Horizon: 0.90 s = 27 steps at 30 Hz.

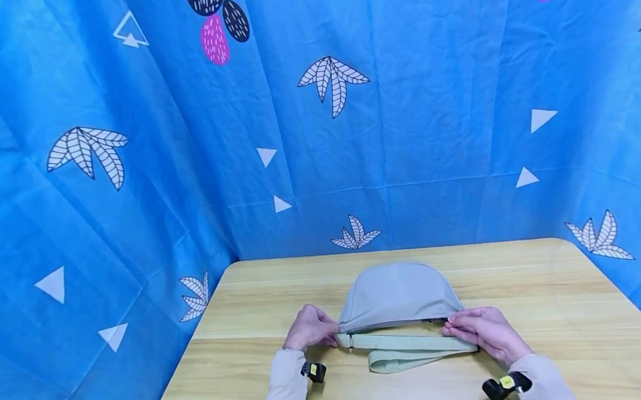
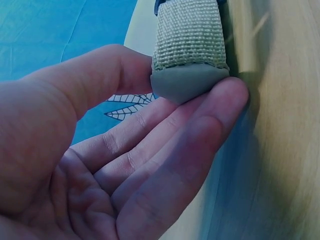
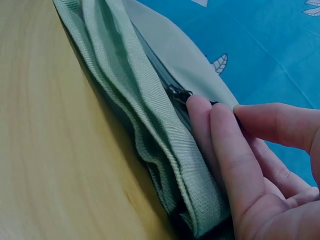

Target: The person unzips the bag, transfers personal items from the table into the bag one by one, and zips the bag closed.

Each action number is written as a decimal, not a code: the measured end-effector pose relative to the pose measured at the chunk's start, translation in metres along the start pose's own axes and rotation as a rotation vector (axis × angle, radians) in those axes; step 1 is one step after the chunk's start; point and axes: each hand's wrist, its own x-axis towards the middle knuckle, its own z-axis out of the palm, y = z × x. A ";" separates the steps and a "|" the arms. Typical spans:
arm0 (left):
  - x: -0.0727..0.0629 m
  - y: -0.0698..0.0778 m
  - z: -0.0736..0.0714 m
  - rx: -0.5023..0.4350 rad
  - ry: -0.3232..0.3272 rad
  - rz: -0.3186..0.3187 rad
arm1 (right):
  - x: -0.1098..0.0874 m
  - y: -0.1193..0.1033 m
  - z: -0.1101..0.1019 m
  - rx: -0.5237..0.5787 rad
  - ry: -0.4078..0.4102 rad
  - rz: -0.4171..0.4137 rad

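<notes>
A pale grey waist bag (image 1: 396, 292) lies on the table, its curved side toward the back and its zipper along the front. My left hand (image 1: 311, 328) pinches the bag's left end, where a grey tab (image 2: 187, 82) joins the woven webbing (image 2: 190, 35). At the right end, my right hand (image 1: 486, 332) pinches the zipper pull between thumb and fingers. The dark zipper slider (image 3: 179, 93) shows just beyond those fingertips. The light green strap (image 1: 409, 341) lies folded in layers in front of the bag, beside the right hand.
The wooden table (image 1: 226, 363) has rounded far corners. Behind it and at both sides hangs a blue patterned curtain (image 1: 434, 118). A small black wrist camera (image 1: 314, 372) sits on the left sleeve, another camera (image 1: 506, 386) on the right.
</notes>
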 end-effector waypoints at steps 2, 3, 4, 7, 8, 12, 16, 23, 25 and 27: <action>0.000 0.000 0.000 0.002 0.001 0.004 | -0.001 -0.001 -0.001 0.004 -0.002 0.000; 0.000 0.000 0.000 0.003 0.003 0.004 | -0.001 -0.001 -0.001 0.006 -0.003 -0.001; 0.001 0.000 0.000 0.003 0.005 0.005 | -0.001 -0.001 -0.002 0.006 -0.005 -0.002; 0.000 0.000 0.001 -0.002 0.006 0.008 | -0.001 -0.001 -0.002 0.007 -0.010 -0.001; 0.000 0.000 0.001 -0.004 0.005 0.008 | -0.001 -0.001 -0.003 0.005 -0.009 0.000; -0.001 0.000 0.003 -0.010 0.001 0.001 | -0.003 -0.002 -0.003 0.006 0.002 0.009; -0.002 0.001 0.005 -0.008 0.000 -0.002 | -0.006 -0.003 -0.004 0.012 -0.003 0.009; -0.001 0.002 0.004 0.007 -0.001 0.012 | -0.011 -0.006 -0.011 0.009 0.002 -0.022; -0.001 0.001 0.003 0.009 0.003 0.013 | -0.012 -0.006 -0.013 0.011 0.003 -0.024; 0.000 0.000 0.002 0.005 0.006 0.011 | -0.012 -0.007 -0.014 0.012 0.002 -0.023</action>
